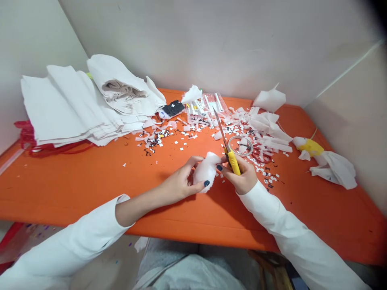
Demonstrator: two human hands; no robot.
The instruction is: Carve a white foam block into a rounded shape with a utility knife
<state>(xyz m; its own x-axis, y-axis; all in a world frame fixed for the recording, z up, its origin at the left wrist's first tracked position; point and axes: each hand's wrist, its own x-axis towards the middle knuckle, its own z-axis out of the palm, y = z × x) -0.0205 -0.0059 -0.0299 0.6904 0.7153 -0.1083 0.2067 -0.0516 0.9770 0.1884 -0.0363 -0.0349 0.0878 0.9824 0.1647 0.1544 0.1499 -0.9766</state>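
Observation:
My left hand (181,181) is closed around a rounded, soft-looking white foam piece (206,171), narrower at its upper end and held just above the front half of the table. Its thumb presses on the lower side of the piece. A utility knife (232,162) with a yellow handle sits in my right hand (242,175), its long blade pointing up and away from me. The right fingertips come close to the foam piece's right edge; whether they touch it I cannot tell.
The orange table (105,181) carries a stack of white sheets (60,108), a black-and-white object (171,109), a case of markers (214,102), a tape roll (240,146), white scraps (266,125) and a yellow-and-white bird-like piece (313,148). Walls stand behind.

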